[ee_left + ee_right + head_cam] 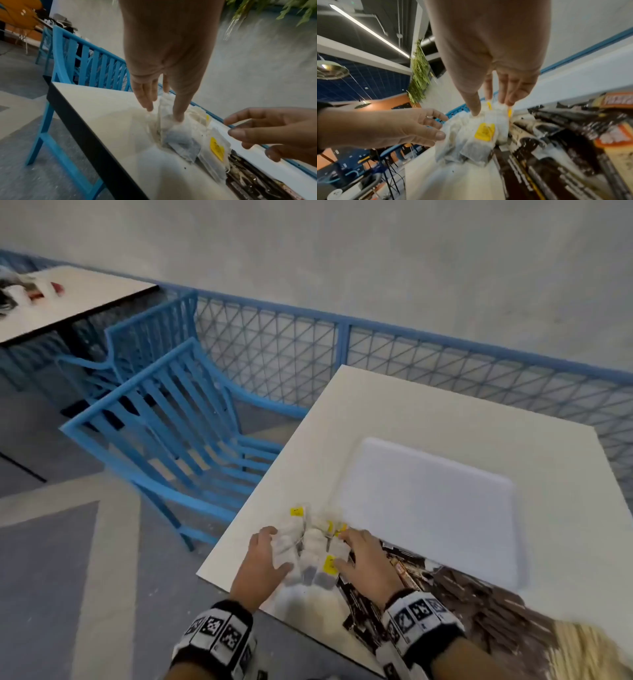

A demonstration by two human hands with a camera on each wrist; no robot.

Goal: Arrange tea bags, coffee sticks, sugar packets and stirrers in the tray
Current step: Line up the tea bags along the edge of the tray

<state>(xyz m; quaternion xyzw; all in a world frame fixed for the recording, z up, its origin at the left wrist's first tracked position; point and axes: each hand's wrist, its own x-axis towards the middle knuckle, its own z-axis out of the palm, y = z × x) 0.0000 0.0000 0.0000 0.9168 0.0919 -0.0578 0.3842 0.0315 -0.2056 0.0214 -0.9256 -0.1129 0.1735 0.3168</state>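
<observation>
Flanking tea bags [310,556], left hand [262,563] and right hand [368,559] spread wide, white tray [496,556] beside.

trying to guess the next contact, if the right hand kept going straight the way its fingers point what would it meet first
The right hand already touches the tea bags. Its fingers point away from the person, over the pile; straight on they would likely meet the near corner of the white tray, though depth is unclear.

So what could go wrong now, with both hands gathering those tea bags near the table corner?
The tea bags lie in a loose pile between the left hand and right hand, close to the table edge, so some could slide off. Their tags and strings overlap and may tangle. The tray is still bare.
</observation>
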